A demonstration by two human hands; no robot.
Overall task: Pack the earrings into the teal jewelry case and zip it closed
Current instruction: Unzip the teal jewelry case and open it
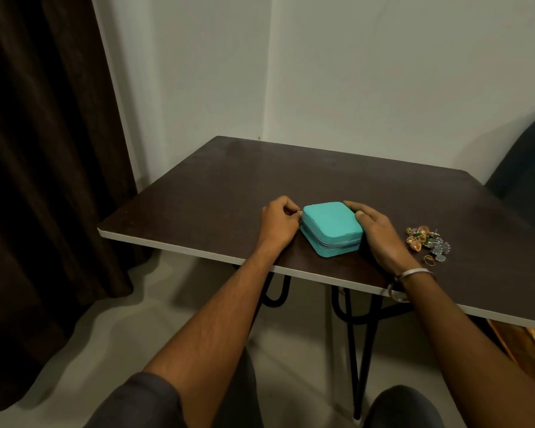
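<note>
The teal jewelry case [330,227] lies closed on the dark table [217,193], near its front edge. My left hand [279,223] pinches the small metal zipper pull [299,212] at the case's left rear corner. Along the case's right side lies my right hand [376,234], its fingers wrapped round the far right edge and the thumb on the lid. A pile of gold and silver earrings [426,240] sits on the table to the right of that hand, with a small gold ring [429,260] just in front of it.
The table stands in a room corner with white walls behind. A dark curtain [44,149] hangs at the left. A dark chair back [525,162] rises at the table's far right. Black hairpin legs [357,350] show under the front edge.
</note>
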